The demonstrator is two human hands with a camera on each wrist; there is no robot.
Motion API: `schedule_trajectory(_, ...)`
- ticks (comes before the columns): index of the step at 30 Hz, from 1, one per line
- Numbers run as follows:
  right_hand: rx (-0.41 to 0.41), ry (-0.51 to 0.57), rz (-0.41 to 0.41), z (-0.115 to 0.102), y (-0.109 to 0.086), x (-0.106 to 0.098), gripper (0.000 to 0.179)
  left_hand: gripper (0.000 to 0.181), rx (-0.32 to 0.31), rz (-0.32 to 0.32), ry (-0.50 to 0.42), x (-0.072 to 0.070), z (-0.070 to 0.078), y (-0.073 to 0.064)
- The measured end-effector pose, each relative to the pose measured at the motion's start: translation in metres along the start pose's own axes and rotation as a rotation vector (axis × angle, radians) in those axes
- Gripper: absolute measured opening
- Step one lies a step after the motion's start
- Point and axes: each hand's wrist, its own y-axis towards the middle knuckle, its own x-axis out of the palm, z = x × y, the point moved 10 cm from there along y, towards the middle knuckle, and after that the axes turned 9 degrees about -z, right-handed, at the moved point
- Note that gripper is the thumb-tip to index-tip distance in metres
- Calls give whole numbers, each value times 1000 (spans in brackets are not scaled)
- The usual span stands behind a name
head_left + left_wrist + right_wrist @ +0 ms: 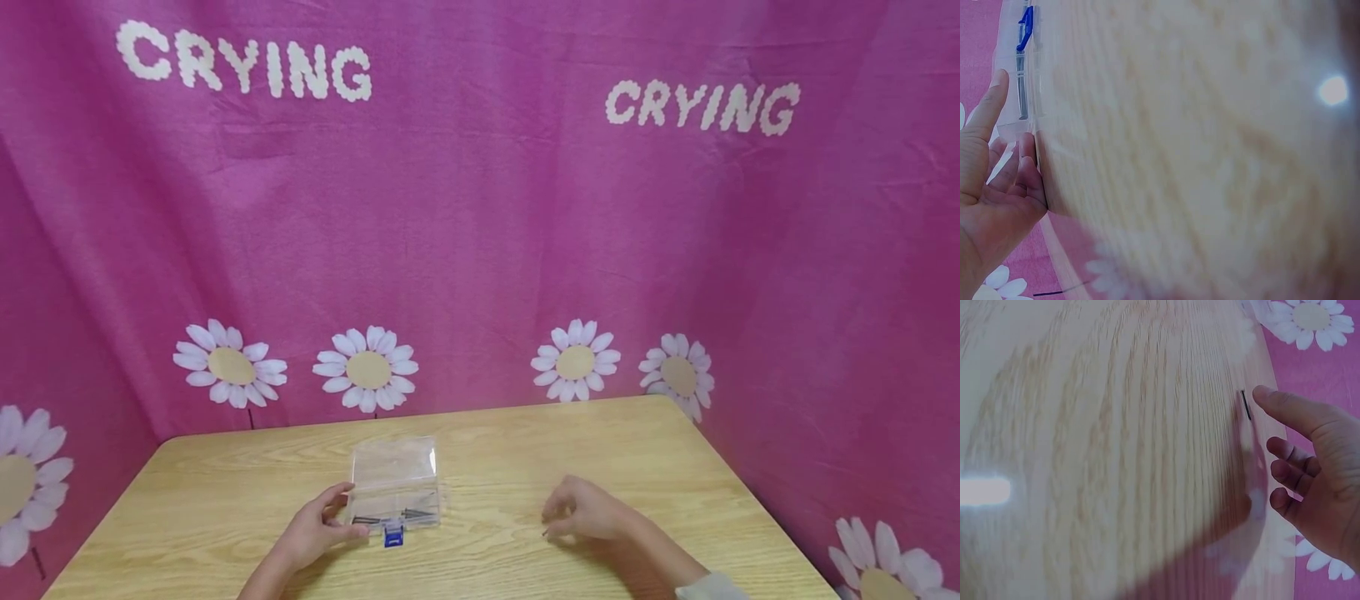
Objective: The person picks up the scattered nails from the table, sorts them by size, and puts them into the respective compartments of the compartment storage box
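Observation:
A small clear plastic box (393, 483) with its lid raised and a blue latch (393, 536) at the front stands on the wooden table. Several thin dark nails or screws (418, 513) lie in its compartments. My left hand (318, 527) holds the box at its left side, thumb along the front and fingers by the side wall. To the right, my right hand (588, 510) is low over the table, fingers loosely bent. In the right wrist view one thin dark nail or screw (1245, 405) lies just beyond the thumb tip, with a narrow gap between.
The light wood table (487, 442) has rounded far corners. A pink cloth (480, 208) with printed daisies and lettering hangs behind it and along both sides. Glare spots show on the tabletop in both wrist views.

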Motion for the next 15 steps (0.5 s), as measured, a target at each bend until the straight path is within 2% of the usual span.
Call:
schedule_trajectory(8, 4, 29, 15, 11, -7, -2, 17, 81, -7, -12, -17, 2, -1, 0)
schedule_trajectory(15, 12, 16, 38, 15, -5, -2, 14, 81, -24, -7, -14, 2, -2, -1)
